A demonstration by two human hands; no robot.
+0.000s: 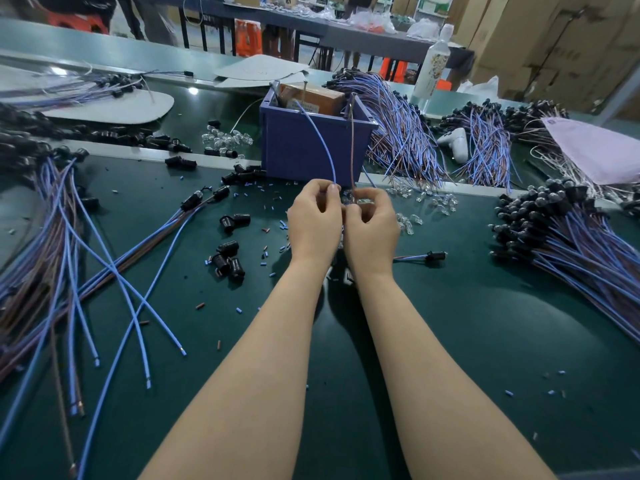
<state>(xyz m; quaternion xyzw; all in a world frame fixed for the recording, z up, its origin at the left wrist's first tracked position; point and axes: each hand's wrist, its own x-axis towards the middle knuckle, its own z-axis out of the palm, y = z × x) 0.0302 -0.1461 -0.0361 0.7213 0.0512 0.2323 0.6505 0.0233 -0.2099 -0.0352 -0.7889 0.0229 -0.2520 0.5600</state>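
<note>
L hand (315,220): fingers curled; thumb + forefinger pinch lower end of blue wire (325,147).
R hand (372,225): fingers curled; pinches lower end of brown wire (352,143). A small clear part shows at its fingertips, too small to ID.

Hands sit side by side, touching, above green mat (450,306). Both wires rise from the fingertips and run up/away, crossing in front of purple bin (294,150), which stands just beyond the hands.

Surroundings, ref. to hands:
- Clear bulbs (410,220): scattered just R of R hand.
- Black sockets (225,263): loose on mat, near, L of L hand.
- Loose wire bundle (64,237), blue/brown: further L, well apart.
- Socketed wire bundle (571,237): well apart, R of R hand.
</note>
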